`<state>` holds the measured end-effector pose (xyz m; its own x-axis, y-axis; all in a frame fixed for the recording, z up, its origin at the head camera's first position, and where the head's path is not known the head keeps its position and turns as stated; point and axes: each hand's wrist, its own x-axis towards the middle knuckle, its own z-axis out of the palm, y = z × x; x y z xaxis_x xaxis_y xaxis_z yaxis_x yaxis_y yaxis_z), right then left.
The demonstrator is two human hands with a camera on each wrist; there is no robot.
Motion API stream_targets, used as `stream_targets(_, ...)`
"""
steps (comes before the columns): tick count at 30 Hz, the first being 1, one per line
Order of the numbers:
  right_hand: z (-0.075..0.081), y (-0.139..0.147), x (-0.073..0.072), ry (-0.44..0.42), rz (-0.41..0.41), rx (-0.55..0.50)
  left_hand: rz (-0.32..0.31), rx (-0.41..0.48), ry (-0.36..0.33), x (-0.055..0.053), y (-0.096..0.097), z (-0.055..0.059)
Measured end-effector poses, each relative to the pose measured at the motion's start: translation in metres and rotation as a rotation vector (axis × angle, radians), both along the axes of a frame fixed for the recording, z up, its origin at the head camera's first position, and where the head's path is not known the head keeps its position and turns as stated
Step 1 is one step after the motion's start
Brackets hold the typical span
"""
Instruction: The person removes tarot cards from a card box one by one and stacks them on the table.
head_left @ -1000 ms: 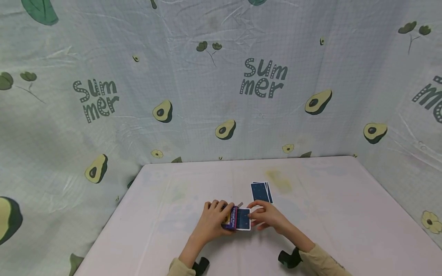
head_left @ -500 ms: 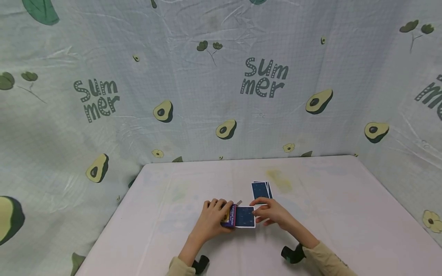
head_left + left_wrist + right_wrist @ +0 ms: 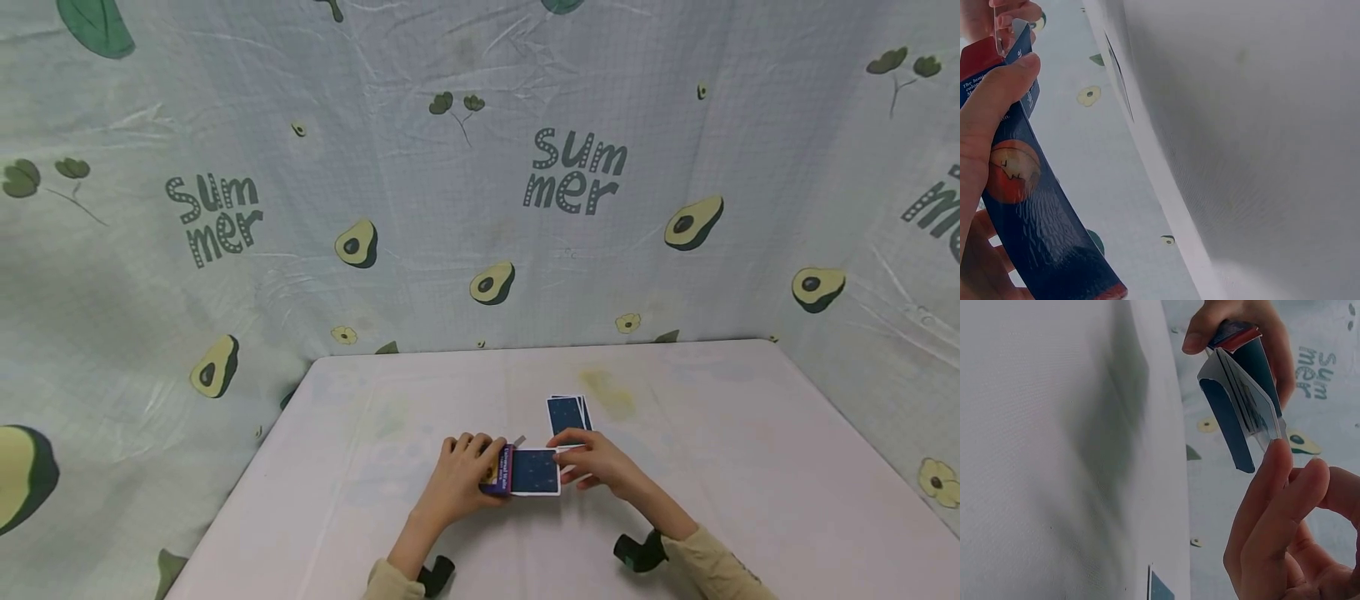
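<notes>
My left hand (image 3: pixel 461 482) grips a purple-blue card box (image 3: pixel 506 472) from above, its thumb along a narrow side with a round orange face print (image 3: pixel 1015 171) in the left wrist view. From the box's right-hand open end sticks a dark blue-backed card (image 3: pixel 536 472) with a white edge. My right hand (image 3: pixel 594 465) pinches that card's outer end between fingertips. In the right wrist view the box's open flap (image 3: pixel 1229 422) hangs beside several card edges (image 3: pixel 1244 394). Part of the card is hidden inside the box.
A small fanned pile of blue-backed cards (image 3: pixel 566 415) lies on the white-covered table (image 3: pixel 420 400) just behind my right hand. A cloth printed with avocados (image 3: pixel 492 282) hangs behind the table and along its sides.
My right hand has moved to the right, drawing the blue-backed card further out of the box. The left hand keeps its grip, and the pile on the table stays put.
</notes>
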<state>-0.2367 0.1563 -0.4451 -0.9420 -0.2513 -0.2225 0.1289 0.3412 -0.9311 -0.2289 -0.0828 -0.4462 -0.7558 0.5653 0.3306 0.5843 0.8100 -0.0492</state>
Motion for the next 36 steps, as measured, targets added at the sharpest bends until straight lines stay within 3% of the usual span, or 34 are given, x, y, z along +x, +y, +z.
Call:
stream_targets(10, 0.005, 0.007, -0.002, -0.01, -0.009, 0.003, -0.016, 0.033, 0.05, -0.001, -0.004, 0.002)
stream_targets(36, 0.015, 0.02, -0.007, -0.027, -0.047, -0.018, 0.009, 0.035, 0.046, -0.004, -0.012, 0.006)
